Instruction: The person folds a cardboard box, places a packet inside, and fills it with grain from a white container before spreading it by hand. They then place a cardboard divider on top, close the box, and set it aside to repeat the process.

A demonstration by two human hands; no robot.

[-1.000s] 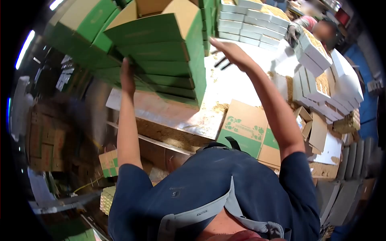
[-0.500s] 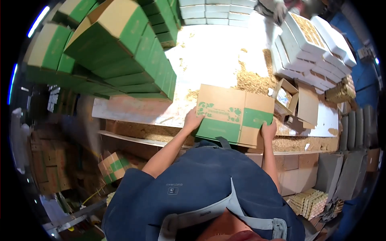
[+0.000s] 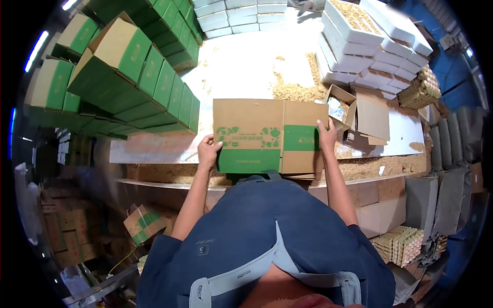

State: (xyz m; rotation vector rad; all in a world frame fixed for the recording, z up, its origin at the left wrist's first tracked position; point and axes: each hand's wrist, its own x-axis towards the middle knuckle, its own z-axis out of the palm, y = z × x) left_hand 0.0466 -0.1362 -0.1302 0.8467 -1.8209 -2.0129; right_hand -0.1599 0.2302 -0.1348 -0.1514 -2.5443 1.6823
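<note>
A flattened brown and green cardboard box (image 3: 255, 137) with printed fruit shapes lies in front of my chest, at the table's near edge. Its left edge is pinched by my left hand (image 3: 209, 151), thumb on top and fingers curled. On the opposite side, my right hand (image 3: 327, 137) grips the right edge, with the thumb on the front face. More cardboard layers show under the lower right corner. An opened small carton (image 3: 341, 105) with packets inside stands just beyond my right hand.
Stacked green cartons (image 3: 149, 77) stand at the left. White foam boxes (image 3: 354, 25) with straw-coloured filling are piled at the right, others at the back. Loose shavings (image 3: 292, 88) litter the white tabletop (image 3: 241, 61). Egg trays (image 3: 398, 245) sit low at the right. Another person's gloved hand (image 3: 306, 6) shows at the back.
The flattened box has turned from a slant to nearly square with my body. Both hands keep hold of its sides. My view has shifted slightly to the right.
</note>
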